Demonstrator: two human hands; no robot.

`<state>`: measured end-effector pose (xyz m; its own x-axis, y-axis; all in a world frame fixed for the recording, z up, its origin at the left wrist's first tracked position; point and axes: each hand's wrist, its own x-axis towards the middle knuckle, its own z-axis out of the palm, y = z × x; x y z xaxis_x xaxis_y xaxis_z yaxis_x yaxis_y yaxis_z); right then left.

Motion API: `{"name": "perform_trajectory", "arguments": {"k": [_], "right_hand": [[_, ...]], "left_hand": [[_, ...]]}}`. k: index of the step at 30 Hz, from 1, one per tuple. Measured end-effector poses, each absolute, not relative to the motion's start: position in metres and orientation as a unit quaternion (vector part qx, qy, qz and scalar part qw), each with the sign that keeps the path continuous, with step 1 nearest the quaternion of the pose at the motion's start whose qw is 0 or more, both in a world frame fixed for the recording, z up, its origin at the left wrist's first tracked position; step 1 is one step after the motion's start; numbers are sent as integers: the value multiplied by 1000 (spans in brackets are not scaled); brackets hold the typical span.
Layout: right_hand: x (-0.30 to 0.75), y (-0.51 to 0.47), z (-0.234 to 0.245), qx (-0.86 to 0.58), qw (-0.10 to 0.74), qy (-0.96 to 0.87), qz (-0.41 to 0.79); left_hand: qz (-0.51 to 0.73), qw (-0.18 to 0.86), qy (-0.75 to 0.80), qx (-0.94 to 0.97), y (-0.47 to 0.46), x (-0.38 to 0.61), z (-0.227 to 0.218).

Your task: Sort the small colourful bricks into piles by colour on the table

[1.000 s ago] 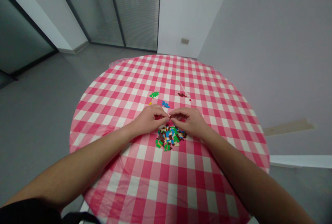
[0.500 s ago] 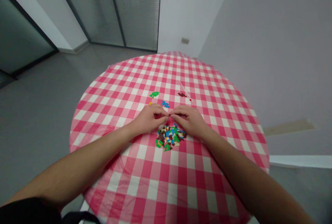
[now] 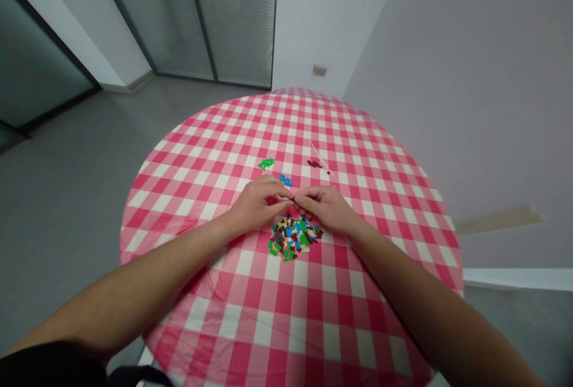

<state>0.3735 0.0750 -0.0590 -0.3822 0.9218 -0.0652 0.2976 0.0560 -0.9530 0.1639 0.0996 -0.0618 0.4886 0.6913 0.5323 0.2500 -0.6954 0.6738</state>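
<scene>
My left hand (image 3: pixel 259 203) and my right hand (image 3: pixel 326 208) meet fingertip to fingertip just above a heap of small coloured bricks (image 3: pixel 294 238) on a round table with a red-and-white checked cloth (image 3: pixel 286 315). Both hands are pinched closed on something tiny between them, too small to name. Beyond the hands lie a green cluster of bricks (image 3: pixel 266 163), a blue cluster (image 3: pixel 285 181) and a small brown cluster (image 3: pixel 314 164) with a red speck beside it.
The table stands near a grey wall (image 3: pixel 470 76) on the right. Grey floor (image 3: pixel 67 184) spreads to the left, with glass partitions and blinds (image 3: pixel 224 17) at the back. The table's front edge drops off close to my body.
Both hands have lifted slightly and shifted a little away from me, still pinched together. The brick heap and the sorted clusters have not moved.
</scene>
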Motion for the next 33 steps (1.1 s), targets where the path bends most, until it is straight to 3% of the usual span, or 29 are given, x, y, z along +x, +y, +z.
{"name": "perform_trajectory", "arguments": {"k": [5,9,17,21,26,33], "right_hand": [[375,74,-58,-469,311,-662,495],[372,74,-57,-473,371,-660,451],[366,70,-54,-429,404,-766,255],[373,76,-53,-447,386,-789,169],[409,102,-60,-623,317,-714,31],[424,119,-65,-658,197,-727,16]], "left_hand": [[403,255,288,830,102,162,-62],[399,259,290,831,103,162,-62],[366,314,293,826,102,165,-60],[363,319,323,814,102,164,-61],[356,313,352,808,102,162,-60],[358,316,335,812,101,162,-58]]}}
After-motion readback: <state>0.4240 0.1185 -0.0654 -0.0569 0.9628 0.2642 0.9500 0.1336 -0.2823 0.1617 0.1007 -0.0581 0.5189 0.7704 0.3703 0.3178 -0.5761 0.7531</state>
